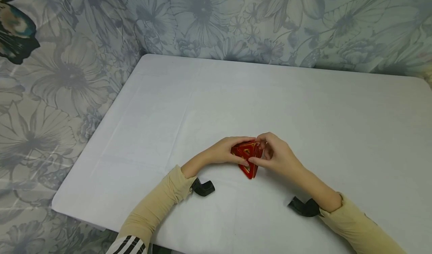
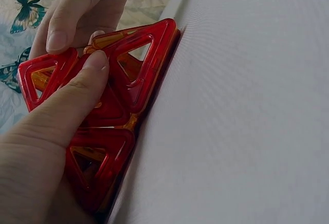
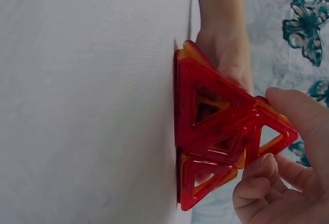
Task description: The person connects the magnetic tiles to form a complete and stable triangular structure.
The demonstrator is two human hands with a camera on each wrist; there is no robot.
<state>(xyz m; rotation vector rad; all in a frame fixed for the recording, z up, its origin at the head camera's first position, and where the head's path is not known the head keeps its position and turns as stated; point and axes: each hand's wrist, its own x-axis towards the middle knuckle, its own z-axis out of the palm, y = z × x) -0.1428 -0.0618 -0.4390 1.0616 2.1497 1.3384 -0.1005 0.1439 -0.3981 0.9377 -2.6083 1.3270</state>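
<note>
Triangular magnetic tiles, red with orange ones behind, are joined into a larger triangular shape standing on the white table. My left hand grips it from the left, and in the left wrist view its thumb lies across a red tile. From the other side my right hand pinches a corner tile between thumb and fingers, as the right wrist view shows. Open triangular centres show in several tiles. The inside of the shape is mostly hidden.
The white table spreads out around both hands, its back edge against a flowered wall covering. A black curved piece sits by the left wrist, and a similar black piece by the right.
</note>
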